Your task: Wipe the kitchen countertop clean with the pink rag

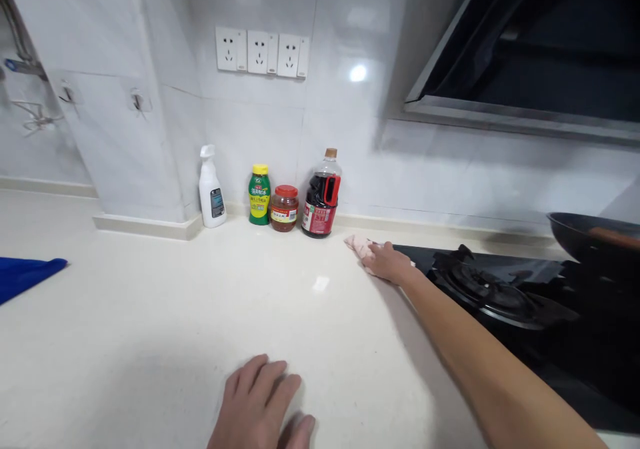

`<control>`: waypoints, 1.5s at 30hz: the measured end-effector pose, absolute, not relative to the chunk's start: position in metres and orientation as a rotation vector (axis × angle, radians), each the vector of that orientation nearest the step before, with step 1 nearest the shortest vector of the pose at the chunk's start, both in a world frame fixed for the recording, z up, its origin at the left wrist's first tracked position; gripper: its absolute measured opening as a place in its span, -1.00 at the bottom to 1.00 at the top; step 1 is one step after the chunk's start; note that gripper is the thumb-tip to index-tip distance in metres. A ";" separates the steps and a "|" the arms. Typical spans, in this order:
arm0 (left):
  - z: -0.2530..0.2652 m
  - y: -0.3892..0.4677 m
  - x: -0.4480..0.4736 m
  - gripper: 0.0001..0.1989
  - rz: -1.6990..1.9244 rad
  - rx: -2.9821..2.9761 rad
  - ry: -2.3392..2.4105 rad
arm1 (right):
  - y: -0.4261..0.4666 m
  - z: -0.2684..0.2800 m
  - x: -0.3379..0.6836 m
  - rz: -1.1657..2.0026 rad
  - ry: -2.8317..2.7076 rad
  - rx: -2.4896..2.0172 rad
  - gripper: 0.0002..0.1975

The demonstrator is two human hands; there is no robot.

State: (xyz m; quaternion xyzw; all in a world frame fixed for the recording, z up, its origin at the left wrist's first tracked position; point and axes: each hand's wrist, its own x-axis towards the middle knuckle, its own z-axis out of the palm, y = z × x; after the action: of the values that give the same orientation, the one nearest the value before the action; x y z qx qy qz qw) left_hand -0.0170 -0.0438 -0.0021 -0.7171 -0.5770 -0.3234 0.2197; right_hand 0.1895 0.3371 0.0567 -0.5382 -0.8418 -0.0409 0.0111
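Observation:
My right hand reaches far forward and presses a pale pink cloth onto the white countertop, close to the stove's left back corner. Its fingers are closed over the cloth, which pokes out past them toward the wall. Just left of the cloth stands a large bottle of dark sauce with a brown cap and red handle. Near the counter's front, my left hand hovers over or rests on the surface, fingers apart and holding nothing; whether it touches the counter I cannot tell.
Along the wall stand a white spray bottle, a green squeeze bottle and a red-lidded jar. The black gas stove carries a wok at right, below a range hood. A blue cloth lies far left.

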 end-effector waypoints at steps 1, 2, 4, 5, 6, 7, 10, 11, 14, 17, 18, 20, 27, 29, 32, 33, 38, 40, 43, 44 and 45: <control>-0.002 -0.045 -0.016 -0.80 -0.896 -1.999 -1.627 | 0.330 0.058 0.179 -0.093 -2.637 -1.676 -0.42; -0.001 -0.047 -0.015 -0.79 -0.904 -2.010 -1.661 | 0.320 0.058 0.167 -0.057 -2.646 -1.668 -0.40; -0.001 -0.051 -0.013 -0.79 -0.944 -2.012 -1.737 | 0.295 0.059 0.138 0.001 -2.679 -1.607 -0.35; -0.001 -0.052 -0.013 -0.78 -0.977 -1.992 -1.779 | 0.280 0.059 0.122 0.023 -2.709 -1.549 -0.35; -0.002 -0.053 -0.012 -0.77 -1.010 -1.960 -1.818 | 0.263 0.060 0.106 0.043 -2.744 -1.478 -0.34; -0.003 -0.054 -0.011 -0.75 -1.039 -1.921 -1.854 | 0.244 0.061 0.091 0.058 -2.781 -1.397 -0.34; -0.008 -0.053 -0.013 -0.68 -1.083 -1.786 -1.943 | 0.184 0.065 0.056 0.085 -2.872 -1.146 -0.33; -0.009 -0.052 -0.014 -0.65 -1.091 -1.749 -1.962 | 0.164 0.066 0.051 0.087 -2.893 -1.073 -0.33; -0.010 -0.049 -0.018 -0.57 -1.142 -1.666 -2.008 | 0.112 0.068 0.059 0.103 -2.930 -0.898 -0.41; -0.010 -0.046 -0.021 -0.56 -1.198 -1.631 -2.042 | 0.075 0.064 0.097 0.201 -2.907 -0.743 -0.52; -0.010 -0.045 -0.022 -0.57 -1.208 -1.634 -2.053 | 0.066 0.061 0.113 0.236 -2.885 -0.718 -0.53; -0.010 -0.045 -0.024 -0.58 -1.208 -1.673 -2.068 | 0.055 0.055 0.148 0.271 -2.833 -0.771 -0.54; -0.001 -0.052 -0.020 -0.63 -1.070 -1.862 -2.060 | 0.090 0.021 0.278 -0.118 -2.536 -1.444 -0.60; 0.003 -0.055 -0.017 -0.62 -1.046 -1.906 -2.064 | 0.116 0.013 0.304 -0.328 -2.461 -1.520 -0.60; 0.007 -0.056 -0.015 -0.63 -1.040 -1.928 -2.057 | 0.157 0.009 0.312 -0.400 -2.330 -1.624 -0.53; 0.008 -0.056 -0.014 -0.63 -1.042 -1.928 -2.048 | 0.169 0.011 0.307 -0.344 -2.301 -1.652 -0.49; 0.007 -0.053 -0.014 -0.65 -1.039 -1.914 -2.035 | 0.212 0.030 0.240 -0.099 -2.314 -1.696 -0.49; 0.006 -0.052 -0.013 -0.65 -1.038 -1.897 -2.047 | 0.215 0.036 0.205 -0.062 -2.324 -1.682 -0.49; 0.003 -0.050 -0.014 -0.68 -1.045 -1.877 -2.042 | 0.199 0.039 0.155 0.011 -2.415 -1.530 -0.46; 0.002 -0.050 -0.014 -0.68 -1.048 -1.872 -2.037 | 0.188 0.039 0.141 0.033 -2.462 -1.439 -0.46; 0.001 -0.050 -0.015 -0.68 -1.051 -1.864 -2.038 | 0.175 0.038 0.129 0.054 -2.512 -1.337 -0.46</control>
State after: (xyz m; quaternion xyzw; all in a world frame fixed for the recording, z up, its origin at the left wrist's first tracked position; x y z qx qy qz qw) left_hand -0.0151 -0.0497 0.0012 -0.6281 -0.6866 -0.3541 0.0932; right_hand 0.1291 0.1748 0.0377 -0.4646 -0.8730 0.0186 0.1471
